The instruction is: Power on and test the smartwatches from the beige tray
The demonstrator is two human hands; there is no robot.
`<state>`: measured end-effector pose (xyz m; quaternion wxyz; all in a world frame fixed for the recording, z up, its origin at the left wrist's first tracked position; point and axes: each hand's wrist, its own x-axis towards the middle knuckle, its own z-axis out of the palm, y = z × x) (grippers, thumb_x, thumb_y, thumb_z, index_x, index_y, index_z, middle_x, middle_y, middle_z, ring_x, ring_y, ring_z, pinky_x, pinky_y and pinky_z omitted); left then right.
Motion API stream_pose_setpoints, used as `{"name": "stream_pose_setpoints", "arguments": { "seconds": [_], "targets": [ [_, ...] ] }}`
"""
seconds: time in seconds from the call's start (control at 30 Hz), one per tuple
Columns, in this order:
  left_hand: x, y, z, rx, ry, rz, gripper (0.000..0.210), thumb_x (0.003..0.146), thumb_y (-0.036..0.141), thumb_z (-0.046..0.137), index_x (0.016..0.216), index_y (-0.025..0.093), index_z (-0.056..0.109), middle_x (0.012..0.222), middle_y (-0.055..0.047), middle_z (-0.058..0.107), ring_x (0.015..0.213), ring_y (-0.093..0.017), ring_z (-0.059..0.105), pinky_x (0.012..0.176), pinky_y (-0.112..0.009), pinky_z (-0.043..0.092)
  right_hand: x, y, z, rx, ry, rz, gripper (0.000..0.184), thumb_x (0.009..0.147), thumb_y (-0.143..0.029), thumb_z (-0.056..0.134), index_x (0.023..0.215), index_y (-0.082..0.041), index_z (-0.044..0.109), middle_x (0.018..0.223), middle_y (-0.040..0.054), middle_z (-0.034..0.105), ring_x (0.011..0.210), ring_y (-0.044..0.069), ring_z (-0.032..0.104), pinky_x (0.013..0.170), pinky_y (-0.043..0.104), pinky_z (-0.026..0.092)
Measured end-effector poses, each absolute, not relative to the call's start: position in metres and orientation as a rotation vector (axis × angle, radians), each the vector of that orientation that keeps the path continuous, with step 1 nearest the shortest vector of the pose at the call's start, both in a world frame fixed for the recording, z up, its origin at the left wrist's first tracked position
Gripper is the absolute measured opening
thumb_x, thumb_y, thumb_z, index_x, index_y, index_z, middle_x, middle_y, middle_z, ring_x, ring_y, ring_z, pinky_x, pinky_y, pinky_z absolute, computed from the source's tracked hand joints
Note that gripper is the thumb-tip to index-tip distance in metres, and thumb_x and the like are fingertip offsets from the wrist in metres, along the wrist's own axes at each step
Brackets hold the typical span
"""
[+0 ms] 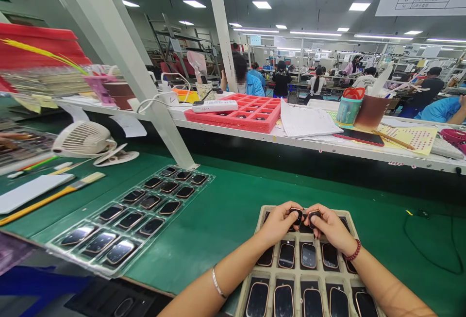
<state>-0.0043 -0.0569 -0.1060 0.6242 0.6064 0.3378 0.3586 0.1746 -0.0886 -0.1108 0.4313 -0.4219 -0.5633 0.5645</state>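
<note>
My left hand (278,223) is closed on a smartwatch body (297,217), a dark screen with a copper-coloured rim, pinched between thumb and fingers. A second smartwatch body (313,218) is pinched in my right hand (332,229), close beside the first. Both hands are over the far row of a beige tray (294,274). Similar watch bodies (308,255) lie in the tray's compartments, several to a row. My hands and forearms hide parts of the far and middle rows.
Left of the tray, a clear plastic tray (145,247) holds several more watch bodies. A brush (69,191), a white slab (32,193) and a small fan (85,138) lie further left. A black cable (418,254) is at right. The shelf above carries a red foam tray (265,124).
</note>
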Motion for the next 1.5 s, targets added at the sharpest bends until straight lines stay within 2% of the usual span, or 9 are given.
{"name": "stream_pose_setpoints", "arguments": {
  "seconds": [0.13, 0.3, 0.5, 0.67, 0.8, 1.03, 1.17, 1.33, 1.5],
  "targets": [
    [-0.004, -0.054, -0.113, 1.496, 0.806, 0.889, 0.032, 0.068, 0.011, 0.056, 0.099, 0.017, 0.052, 0.083, -0.002, 0.060, 0.069, -0.011, 0.056, 0.061, -0.021, 0.043, 0.174, -0.090, -0.110, -1.055, -1.418, 1.399, 0.031, 0.073, -0.021, 0.060, 0.103, -0.022, 0.052, 0.087, 0.0015, 0.061, 0.053, 0.008, 0.051, 0.044, 0.019, 0.039],
    [-0.007, -0.054, -0.112, 1.508, 0.824, 0.834, 0.021, 0.076, 0.016, 0.047, 0.096, 0.016, 0.052, 0.080, -0.002, 0.060, 0.061, -0.010, 0.054, 0.058, -0.022, 0.043, 0.175, -0.089, -0.111, -1.051, -1.374, 1.435, 0.023, 0.082, -0.030, 0.051, 0.101, -0.018, 0.053, 0.084, 0.0045, 0.062, 0.057, 0.011, 0.056, 0.048, 0.022, 0.044],
    [-0.006, -0.054, -0.111, 1.490, 0.841, 0.883, 0.037, 0.068, 0.005, 0.041, 0.102, 0.017, 0.051, 0.081, -0.001, 0.060, 0.065, -0.011, 0.055, 0.059, -0.022, 0.041, 0.174, -0.090, -0.109, -1.059, -1.464, 1.380, 0.026, 0.076, -0.020, 0.056, 0.102, -0.021, 0.051, 0.086, 0.0018, 0.060, 0.056, 0.009, 0.051, 0.046, 0.020, 0.041],
    [-0.005, -0.053, -0.112, 1.564, 0.882, 0.882, 0.023, 0.070, 0.011, 0.048, 0.091, 0.016, 0.053, 0.076, -0.001, 0.059, 0.060, -0.010, 0.052, 0.056, -0.022, 0.041, 0.174, -0.090, -0.109, -1.035, -1.447, 1.411, 0.026, 0.079, -0.022, 0.050, 0.105, -0.021, 0.052, 0.092, 0.0042, 0.061, 0.063, 0.012, 0.056, 0.049, 0.022, 0.043],
    [-0.005, -0.052, -0.115, 1.553, 0.833, 0.912, 0.032, 0.067, 0.009, 0.052, 0.098, 0.016, 0.052, 0.079, -0.001, 0.059, 0.065, -0.011, 0.053, 0.058, -0.021, 0.041, 0.174, -0.090, -0.111, -1.049, -1.447, 1.420, 0.037, 0.075, -0.019, 0.056, 0.111, -0.022, 0.049, 0.095, 0.0041, 0.061, 0.066, 0.011, 0.057, 0.051, 0.021, 0.044],
    [-0.006, -0.053, -0.113, 1.409, 0.819, 0.855, 0.027, 0.085, 0.037, 0.039, 0.091, 0.016, 0.056, 0.070, -0.001, 0.059, 0.052, -0.010, 0.051, 0.053, -0.023, 0.042, 0.177, -0.088, -0.114, -1.019, -1.357, 1.485, 0.030, 0.085, -0.038, 0.044, 0.105, -0.018, 0.055, 0.085, 0.0064, 0.064, 0.057, 0.012, 0.057, 0.046, 0.023, 0.043],
    [-0.005, -0.054, -0.112, 1.415, 0.811, 0.893, 0.036, 0.072, 0.024, 0.059, 0.107, 0.018, 0.051, 0.085, -0.002, 0.060, 0.064, -0.011, 0.056, 0.061, -0.023, 0.045, 0.176, -0.088, -0.112, -1.046, -1.378, 1.418, 0.034, 0.074, -0.027, 0.061, 0.106, -0.022, 0.052, 0.091, 0.0042, 0.063, 0.061, 0.012, 0.057, 0.047, 0.021, 0.043],
    [-0.005, -0.053, -0.113, 1.395, 0.814, 0.793, 0.024, 0.083, 0.032, 0.042, 0.094, 0.017, 0.056, 0.076, -0.002, 0.060, 0.055, -0.010, 0.055, 0.049, -0.020, 0.038, 0.177, -0.086, -0.112, -1.039, -1.307, 1.485, 0.028, 0.085, -0.040, 0.044, 0.095, -0.018, 0.056, 0.078, 0.0045, 0.063, 0.049, 0.010, 0.055, 0.042, 0.022, 0.041],
    [-0.003, -0.051, -0.120, 1.440, 0.800, 0.860, 0.039, 0.068, 0.009, 0.053, 0.106, 0.016, 0.051, 0.088, -0.003, 0.061, 0.069, -0.011, 0.059, 0.062, -0.022, 0.045, 0.180, -0.085, -0.116, -1.034, -1.327, 1.425, 0.032, 0.075, -0.021, 0.055, 0.107, -0.021, 0.051, 0.095, 0.0056, 0.061, 0.064, 0.012, 0.059, 0.049, 0.022, 0.046]
  ]
}}
